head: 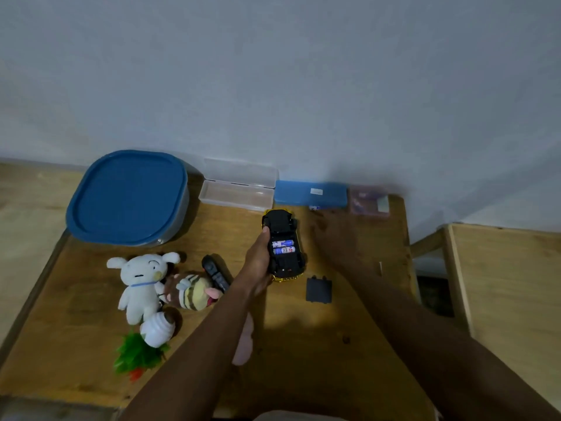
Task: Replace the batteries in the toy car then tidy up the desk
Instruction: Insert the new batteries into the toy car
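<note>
Head view: only cam.
Toy car (283,244): belly up, mid-table toward far edge, held in left grip (258,264). Can't tell if it rests on the table (303,344) or is lifted.
Batteries (283,247): two cells side by side in the open bay.
Battery cover (318,290): off, flat on table, just near-side of car.
Left grip: wrapped round car's left flank; forearm comes in from near edge, wrist about straight.
Right grip (331,235): arm stretched toward far right corner, near blue case (311,194). Dim and blurred, so can't tell if spread or closed.
Step, my guess: swapping cells.
Do it well: keep bay facing up and car steady, lift cells at spring end, match +/- marks, seat cover tabs first.
</note>
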A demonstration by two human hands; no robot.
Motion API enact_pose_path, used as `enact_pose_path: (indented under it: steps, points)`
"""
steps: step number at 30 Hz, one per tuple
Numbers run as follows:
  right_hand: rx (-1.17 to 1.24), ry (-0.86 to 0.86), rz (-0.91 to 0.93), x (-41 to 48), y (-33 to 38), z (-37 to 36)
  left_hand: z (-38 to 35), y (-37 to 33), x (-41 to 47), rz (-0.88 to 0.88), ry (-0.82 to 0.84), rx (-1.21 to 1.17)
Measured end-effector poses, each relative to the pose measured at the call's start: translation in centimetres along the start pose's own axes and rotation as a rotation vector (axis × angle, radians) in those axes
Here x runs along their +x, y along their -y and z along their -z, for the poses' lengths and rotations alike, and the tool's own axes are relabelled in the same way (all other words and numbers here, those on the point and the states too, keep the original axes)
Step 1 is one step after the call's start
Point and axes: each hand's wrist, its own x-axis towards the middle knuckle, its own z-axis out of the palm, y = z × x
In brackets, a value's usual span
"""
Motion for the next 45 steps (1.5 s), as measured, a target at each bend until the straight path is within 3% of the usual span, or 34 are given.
enact_pose_path:
  steps: [6, 13, 22, 26, 33, 37, 45]
  points:
    - [-0.258, 0.034, 0.077, 1.7, -1.2, -1.8, 1.5, 0.7, 1.5, 0.067, 0.028, -0.026]
    - [-0.353, -0.103, 0.161, 1.7, -1.3, -2.8, 1.6, 0.4, 1.4, 0.072, 0.040, -0.036]
    - [-0.333, 0.099, 0.153, 1.6, -0.9, -1.4, 1.2, 0.5, 0.8, 0.075, 0.032, -0.045]
    - [-0.067, 0.098, 0.000, -0.2, -0.6, -0.5, 1.4, 0.4, 0.1, 0.071, 0.013, -0.028]
    - [0.412, -0.094, -0.234, -4.5, 2.4, 3.3, 0.6, 0.5, -2.3, 0.030, 0.059, -0.034]
    - [0.594, -0.087, -0.218, -7.0, 3.5, 5.2, -0.8, 0.5, -4.1, -0.022, 0.067, -0.001]
    - [0.537, -0.012, -0.034, -9.0, 4.3, 8.9, -4.1, 0.8, -7.0, -0.097, 0.087, -0.012]
